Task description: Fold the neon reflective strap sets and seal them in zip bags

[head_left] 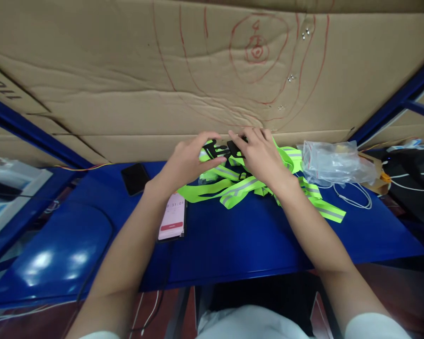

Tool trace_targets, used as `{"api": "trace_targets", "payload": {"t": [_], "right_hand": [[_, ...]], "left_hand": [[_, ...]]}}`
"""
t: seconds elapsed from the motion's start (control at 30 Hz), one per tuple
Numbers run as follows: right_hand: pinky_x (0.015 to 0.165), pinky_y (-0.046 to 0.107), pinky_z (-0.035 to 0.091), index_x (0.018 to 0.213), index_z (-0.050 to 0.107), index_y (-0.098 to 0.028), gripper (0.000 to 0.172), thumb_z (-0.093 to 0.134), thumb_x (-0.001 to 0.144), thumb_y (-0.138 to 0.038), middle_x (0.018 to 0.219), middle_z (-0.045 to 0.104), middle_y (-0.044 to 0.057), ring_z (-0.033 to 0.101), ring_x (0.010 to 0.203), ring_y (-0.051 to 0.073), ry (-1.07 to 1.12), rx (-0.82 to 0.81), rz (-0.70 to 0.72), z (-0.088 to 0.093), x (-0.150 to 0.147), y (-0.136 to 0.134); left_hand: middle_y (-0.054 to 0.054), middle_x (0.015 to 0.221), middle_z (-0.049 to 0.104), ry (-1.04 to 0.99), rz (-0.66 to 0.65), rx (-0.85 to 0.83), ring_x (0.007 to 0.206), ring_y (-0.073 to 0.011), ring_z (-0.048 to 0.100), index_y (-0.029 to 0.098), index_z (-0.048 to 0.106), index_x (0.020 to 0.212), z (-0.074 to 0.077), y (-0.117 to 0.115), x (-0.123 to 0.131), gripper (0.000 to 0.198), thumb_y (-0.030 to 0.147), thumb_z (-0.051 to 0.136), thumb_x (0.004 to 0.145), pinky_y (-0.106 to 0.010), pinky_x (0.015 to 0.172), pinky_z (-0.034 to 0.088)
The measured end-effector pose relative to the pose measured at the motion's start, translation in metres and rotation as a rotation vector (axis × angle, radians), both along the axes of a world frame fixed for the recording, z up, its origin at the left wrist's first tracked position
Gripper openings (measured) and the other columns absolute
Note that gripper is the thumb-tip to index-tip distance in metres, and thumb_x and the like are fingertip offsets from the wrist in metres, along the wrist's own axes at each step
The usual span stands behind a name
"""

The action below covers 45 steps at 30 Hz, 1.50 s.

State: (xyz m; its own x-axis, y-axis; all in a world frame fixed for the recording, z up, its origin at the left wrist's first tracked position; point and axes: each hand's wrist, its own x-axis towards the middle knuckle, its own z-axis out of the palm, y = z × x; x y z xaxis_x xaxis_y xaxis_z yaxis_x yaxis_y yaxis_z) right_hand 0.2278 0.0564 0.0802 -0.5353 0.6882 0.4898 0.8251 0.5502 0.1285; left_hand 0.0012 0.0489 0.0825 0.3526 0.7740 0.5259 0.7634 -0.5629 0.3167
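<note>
Brown cardboard (102, 70), marked with red rings, walls off the back of a blue counter (233, 245). Lime reflective straps (233, 190) with silvery stripes lie in a loose heap at the rear of the counter, partly beneath the hands. Clear plastic bags (332, 162) sit just right of the heap; a lit phone (173, 219) lies left of it, near the left forearm, and a dark phone (134, 179) farther left.

Both hands are at the buckle, above the heap. The left hand (185, 162) has its grip closed on the black prong half (212, 149), between thumb and fingers; the right hand (263, 153) grips the black socket half (235, 149). The prongs point at the socket, close to its mouth; whether the tips are inside, I cannot tell.

Joining or parting these 2 halves seems the step in hand. Either move would call for keeping both on 1 line: a straight push, or squeezed prongs and a straight pull.
</note>
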Motion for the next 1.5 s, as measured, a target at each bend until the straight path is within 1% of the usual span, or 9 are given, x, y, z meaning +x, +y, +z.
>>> {"api": "trace_targets", "payload": {"t": [0.2,0.43,0.6,0.9,1.03,1.17,1.3,1.43,1.5], "right_hand": [[0.107,0.051,0.036,0.155,0.05,-0.012,0.059,0.036,0.099,-0.006,0.136,0.06,0.021,0.049,0.128,0.035,0.0,0.003,-0.005,0.003,-0.001,-0.002],[0.106,0.049,0.036,0.155,0.051,-0.01,0.055,0.037,0.101,-0.009,0.134,0.061,0.019,0.053,0.124,0.035,-0.017,-0.005,0.016,0.001,-0.01,-0.005],[0.105,0.048,0.036,0.154,0.051,-0.01,0.057,0.042,0.098,-0.006,0.139,0.06,0.02,0.052,0.126,0.035,0.032,0.014,-0.026,0.005,-0.001,-0.003],[0.103,0.048,0.036,0.154,0.051,-0.013,0.055,0.037,0.101,-0.008,0.133,0.062,0.019,0.05,0.123,0.034,-0.006,0.027,0.019,0.0,-0.008,-0.004],[0.099,0.048,0.037,0.154,0.049,-0.008,0.053,0.035,0.103,-0.01,0.133,0.061,0.021,0.051,0.119,0.035,-0.001,0.016,0.007,-0.005,-0.017,-0.007],[0.099,0.047,0.039,0.151,0.05,-0.004,0.05,0.048,0.102,-0.017,0.137,0.058,0.023,0.051,0.122,0.037,0.042,-0.035,0.036,-0.008,-0.021,-0.007],[0.103,0.046,0.04,0.157,0.041,-0.005,0.064,0.056,0.095,-0.012,0.139,0.058,0.022,0.052,0.127,0.036,0.108,-0.032,0.112,-0.008,-0.015,-0.001],[0.103,0.047,0.041,0.143,0.061,-0.009,0.051,0.06,0.092,-0.01,0.132,0.064,0.021,0.056,0.125,0.036,0.148,-0.053,0.067,0.0,0.006,0.011],[0.101,0.044,0.043,0.134,0.068,-0.012,0.042,0.067,0.093,-0.02,0.126,0.07,0.018,0.062,0.119,0.033,0.276,-0.157,0.078,0.007,0.021,0.016]], "left_hand": [[-0.002,0.126,0.074,-0.084,0.015,0.037,0.113,-0.0233,0.072,0.027,0.063,0.128,0.007,-0.003,-0.002,0.045,0.044,0.076,0.088,-0.032,0.095,0.054],[-0.004,0.133,0.072,-0.026,-0.074,0.007,0.12,-0.0254,0.07,0.026,0.06,0.135,0.004,-0.006,0.005,0.05,0.042,0.076,0.09,-0.035,0.104,0.052],[-0.005,0.128,0.074,-0.033,-0.004,0.054,0.113,-0.0255,0.073,0.024,0.062,0.131,0.003,-0.004,0.003,0.049,0.041,0.079,0.089,-0.034,0.096,0.055],[-0.005,0.132,0.073,-0.002,-0.043,0.054,0.116,-0.0263,0.073,0.028,0.058,0.135,0.0,-0.002,0.0,0.053,0.044,0.078,0.089,-0.034,0.096,0.056],[-0.008,0.134,0.073,-0.001,-0.106,0.086,0.121,-0.0274,0.071,0.026,0.057,0.137,-0.004,-0.001,0.003,0.057,0.043,0.08,0.088,-0.038,0.102,0.056],[-0.011,0.146,0.066,-0.001,-0.211,0.156,0.135,-0.0272,0.064,0.025,0.053,0.142,-0.009,-0.001,0.008,0.063,0.039,0.082,0.088,-0.041,0.114,0.051],[-0.013,0.145,0.066,0.017,-0.218,0.189,0.133,-0.0266,0.065,0.021,0.052,0.145,-0.008,0.0,0.006,0.064,0.036,0.08,0.09,-0.039,0.114,0.051],[-0.01,0.13,0.074,0.06,-0.118,0.192,0.12,-0.0268,0.072,0.022,0.061,0.133,0.001,0.002,-0.009,0.045,0.038,0.074,0.093,-0.04,0.107,0.055],[-0.008,0.128,0.074,0.052,-0.064,0.18,0.119,-0.0268,0.071,0.024,0.064,0.127,0.007,0.002,-0.016,0.039,0.039,0.073,0.092,-0.041,0.107,0.055]]}}
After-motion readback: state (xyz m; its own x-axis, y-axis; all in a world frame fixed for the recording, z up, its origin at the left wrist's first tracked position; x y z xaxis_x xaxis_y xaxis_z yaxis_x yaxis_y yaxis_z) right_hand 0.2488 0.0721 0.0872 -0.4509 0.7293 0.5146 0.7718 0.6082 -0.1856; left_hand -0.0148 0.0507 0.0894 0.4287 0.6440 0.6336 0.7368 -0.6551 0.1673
